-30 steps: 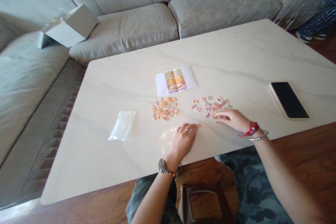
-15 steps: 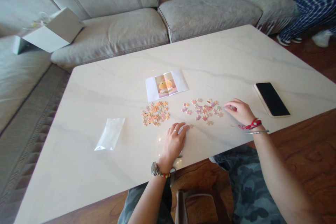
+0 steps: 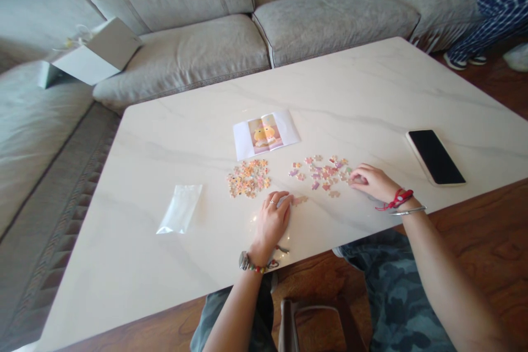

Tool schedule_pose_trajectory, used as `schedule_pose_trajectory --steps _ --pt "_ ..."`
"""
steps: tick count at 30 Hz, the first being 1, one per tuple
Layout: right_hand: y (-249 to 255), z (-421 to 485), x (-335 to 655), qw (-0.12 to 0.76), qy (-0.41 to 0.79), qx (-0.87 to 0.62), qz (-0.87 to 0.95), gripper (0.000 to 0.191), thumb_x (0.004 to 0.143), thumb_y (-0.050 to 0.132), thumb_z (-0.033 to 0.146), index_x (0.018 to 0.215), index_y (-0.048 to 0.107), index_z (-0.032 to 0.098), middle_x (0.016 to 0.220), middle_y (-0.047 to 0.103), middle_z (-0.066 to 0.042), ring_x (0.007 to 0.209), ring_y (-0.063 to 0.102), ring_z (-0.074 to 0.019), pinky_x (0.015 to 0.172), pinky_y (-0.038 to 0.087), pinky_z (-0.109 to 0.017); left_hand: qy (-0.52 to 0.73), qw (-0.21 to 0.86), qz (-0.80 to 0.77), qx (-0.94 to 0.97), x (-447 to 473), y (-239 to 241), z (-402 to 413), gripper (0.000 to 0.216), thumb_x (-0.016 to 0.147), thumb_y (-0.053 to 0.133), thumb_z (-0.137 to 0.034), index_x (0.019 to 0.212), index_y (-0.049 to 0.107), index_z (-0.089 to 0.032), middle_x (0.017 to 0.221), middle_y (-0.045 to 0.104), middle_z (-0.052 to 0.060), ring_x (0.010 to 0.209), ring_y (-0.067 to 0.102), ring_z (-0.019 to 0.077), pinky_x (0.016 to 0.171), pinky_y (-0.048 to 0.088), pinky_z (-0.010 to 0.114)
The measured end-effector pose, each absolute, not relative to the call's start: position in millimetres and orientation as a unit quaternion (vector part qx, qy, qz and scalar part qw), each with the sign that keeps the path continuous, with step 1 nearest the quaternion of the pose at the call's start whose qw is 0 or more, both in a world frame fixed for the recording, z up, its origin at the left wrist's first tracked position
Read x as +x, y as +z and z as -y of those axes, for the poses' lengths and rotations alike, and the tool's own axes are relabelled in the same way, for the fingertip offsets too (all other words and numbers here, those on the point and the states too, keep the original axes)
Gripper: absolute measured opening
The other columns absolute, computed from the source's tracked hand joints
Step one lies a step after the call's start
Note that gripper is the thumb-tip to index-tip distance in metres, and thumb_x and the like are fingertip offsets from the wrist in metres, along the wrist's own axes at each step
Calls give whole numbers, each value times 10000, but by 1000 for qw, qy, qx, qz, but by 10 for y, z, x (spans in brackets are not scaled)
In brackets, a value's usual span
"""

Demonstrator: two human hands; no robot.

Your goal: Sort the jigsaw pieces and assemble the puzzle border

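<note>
Small pastel puzzle pieces lie on a white marble table in two groups: a tight heap and a loose scatter to its right. My left hand rests palm down near the front edge, fingers curled, fingertips touching a piece. My right hand sits at the right end of the scatter, fingers pinched on a piece. A reference picture of a yellow cartoon figure lies behind the pieces.
A clear plastic bag lies to the left. A black phone lies at the right. A grey sofa wraps round the table, with a white box on it. Another person's legs show at top right.
My right hand slid rightwards along the scattered pieces, then came back a little to their right end. My left hand stayed nearly still. The view shifted slightly.
</note>
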State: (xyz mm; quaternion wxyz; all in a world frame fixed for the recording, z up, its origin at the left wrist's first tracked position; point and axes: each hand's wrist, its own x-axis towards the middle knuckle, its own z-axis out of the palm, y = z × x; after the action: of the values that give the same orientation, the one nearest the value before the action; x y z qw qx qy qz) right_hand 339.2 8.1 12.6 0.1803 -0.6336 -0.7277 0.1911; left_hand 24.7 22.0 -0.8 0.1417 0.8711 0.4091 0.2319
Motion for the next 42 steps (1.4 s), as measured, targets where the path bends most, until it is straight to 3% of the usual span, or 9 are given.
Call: schedule_pose_trajectory --steps 10,16,20,26,31,34,38,42 --pt "157 -56 3345 193 241 -648 696 145 678 581 290 784 584 190 694 613 -12 580 554 -122 582 458 -247 233 153 -404 871 250 11 -232 242 862 397 -177 1043 556 -191 1036 559 83 979 493 188 836 453 361" --pt "187 -89 3239 203 283 -611 711 124 715 512 219 759 623 186 718 629 -31 625 577 -128 594 470 -245 237 151 -395 875 280 -27 -212 231 852 421 -166 1037 557 -192 1030 564 79 977 494 190 825 455 362" --pt "254 -100 3225 226 319 -594 703 143 742 515 261 749 636 186 771 632 -46 700 590 -146 662 486 -271 242 146 -383 879 314 -42 -183 247 841 430 -149 1046 559 -198 1039 564 79 979 489 194 813 463 360" --pt "326 -99 2953 287 409 -534 682 234 779 498 274 959 626 197 898 635 -48 812 603 -143 708 504 -268 225 137 -374 889 323 -63 -165 274 814 467 -129 1059 561 -207 1054 575 72 996 479 205 826 455 372" --pt "241 -123 2456 268 347 -499 748 294 799 435 121 1017 606 220 859 663 -24 796 609 -124 758 490 -278 211 136 -375 892 299 -56 -172 259 833 453 -153 1058 567 -211 1040 593 63 1003 474 204 823 453 369" --pt "182 -120 2291 265 275 -488 785 368 787 411 55 1063 576 233 921 648 -32 889 585 -142 825 468 -321 201 140 -374 894 289 -46 -174 265 833 457 -153 1070 563 -205 1060 592 59 1013 465 210 831 449 374" --pt "170 -84 2271 252 198 -520 792 408 722 561 116 1116 516 214 1048 590 -77 1015 525 -207 878 436 -403 195 143 -375 895 286 -50 -168 298 828 464 -147 1109 544 -211 1078 589 57 1029 458 215 831 446 375" --pt "158 -65 2272 200 168 -550 793 384 662 628 100 1026 530 172 895 611 -81 881 559 -224 787 461 -401 193 144 -371 897 290 -62 -165 300 831 459 -147 1108 547 -222 1091 589 54 1034 460 214 829 441 375"
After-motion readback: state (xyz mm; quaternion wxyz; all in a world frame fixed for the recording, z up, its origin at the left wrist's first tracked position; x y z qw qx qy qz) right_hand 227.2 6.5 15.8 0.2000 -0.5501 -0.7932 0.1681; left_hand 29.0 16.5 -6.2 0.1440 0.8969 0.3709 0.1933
